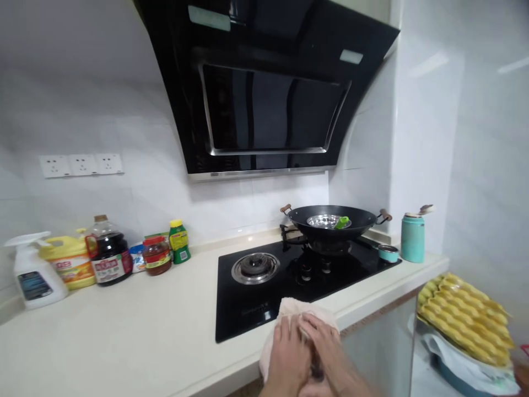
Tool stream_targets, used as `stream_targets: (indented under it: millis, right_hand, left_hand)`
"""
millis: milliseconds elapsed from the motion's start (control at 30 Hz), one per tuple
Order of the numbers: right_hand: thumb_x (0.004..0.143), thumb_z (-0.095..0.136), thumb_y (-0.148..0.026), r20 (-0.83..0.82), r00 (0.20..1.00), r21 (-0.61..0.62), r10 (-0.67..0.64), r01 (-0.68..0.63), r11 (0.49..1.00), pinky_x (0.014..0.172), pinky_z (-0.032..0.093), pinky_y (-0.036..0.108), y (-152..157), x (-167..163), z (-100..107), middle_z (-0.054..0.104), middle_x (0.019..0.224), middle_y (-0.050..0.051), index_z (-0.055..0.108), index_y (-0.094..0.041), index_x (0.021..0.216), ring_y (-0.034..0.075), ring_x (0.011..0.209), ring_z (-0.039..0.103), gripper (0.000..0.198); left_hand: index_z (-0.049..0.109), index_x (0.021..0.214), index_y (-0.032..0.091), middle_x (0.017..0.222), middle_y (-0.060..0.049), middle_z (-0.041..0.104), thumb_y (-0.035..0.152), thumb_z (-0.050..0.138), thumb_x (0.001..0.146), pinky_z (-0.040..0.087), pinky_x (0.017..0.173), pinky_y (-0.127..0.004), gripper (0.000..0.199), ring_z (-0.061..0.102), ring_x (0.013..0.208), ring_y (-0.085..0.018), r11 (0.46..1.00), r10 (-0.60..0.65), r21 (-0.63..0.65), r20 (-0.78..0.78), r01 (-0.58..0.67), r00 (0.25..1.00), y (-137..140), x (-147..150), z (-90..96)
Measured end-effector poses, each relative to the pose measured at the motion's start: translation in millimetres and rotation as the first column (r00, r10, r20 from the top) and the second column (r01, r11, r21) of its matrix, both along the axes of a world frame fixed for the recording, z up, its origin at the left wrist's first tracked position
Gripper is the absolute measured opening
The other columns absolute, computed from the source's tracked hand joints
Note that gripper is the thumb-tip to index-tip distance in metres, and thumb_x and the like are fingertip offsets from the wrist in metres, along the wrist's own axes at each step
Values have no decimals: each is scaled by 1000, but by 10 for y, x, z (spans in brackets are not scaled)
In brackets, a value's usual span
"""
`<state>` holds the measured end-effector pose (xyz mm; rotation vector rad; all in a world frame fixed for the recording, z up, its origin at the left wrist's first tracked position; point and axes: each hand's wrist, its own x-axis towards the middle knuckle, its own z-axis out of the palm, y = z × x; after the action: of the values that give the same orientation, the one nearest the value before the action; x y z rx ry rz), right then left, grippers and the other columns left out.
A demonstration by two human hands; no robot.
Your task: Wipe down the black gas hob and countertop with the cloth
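Note:
A pale pink cloth [294, 306] hangs over the counter's front edge, just before the black gas stove [264, 298]. My left hand [288, 344] is closed on the cloth with its fingers bent. Beside it, my right hand [322, 337] also grips the cloth, its fingers touching those of the left. Something dark and small shows between the two wrists, too blurred to name. The cloth partly covers the stove's front edge.
A black wok [363, 220] holding a metal strainer [322, 221] sits on the right burner. A teal thermos [412, 238] and its cup [388, 253] stand rightward. Bottles and a sauce jar [157, 256] line the left wall. Yellow egg trays [467, 320] lie lower right. The range hood [268, 110] hangs above.

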<state>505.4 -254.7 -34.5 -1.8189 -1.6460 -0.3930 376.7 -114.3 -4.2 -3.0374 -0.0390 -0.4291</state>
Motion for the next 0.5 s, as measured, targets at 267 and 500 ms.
stream_targets:
  millis: [267,500]
  right_hand:
    - [56,88,-68,160,983,-220,-86,121,968,101,32,81,721,-498,90,42,158,21,43,-37,150,55,135,43,109]
    - [98,52,-45,493,862,16,119,-146,989,88,52,54,1418,-1407,412,70,128,11,52,-34,134,33,110,65,37]
  left_hand:
    - [56,146,43,150,-4,60,41,49,99,57,105,-44,48,62,131,-27,986,90,-166,360,-31,928,1037,-1379,114]
    - [80,101,33,121,-6,76,70,59,82,55,107,-52,47,71,115,-36,847,527,-375,500,-377,687,1949,-2368,285]
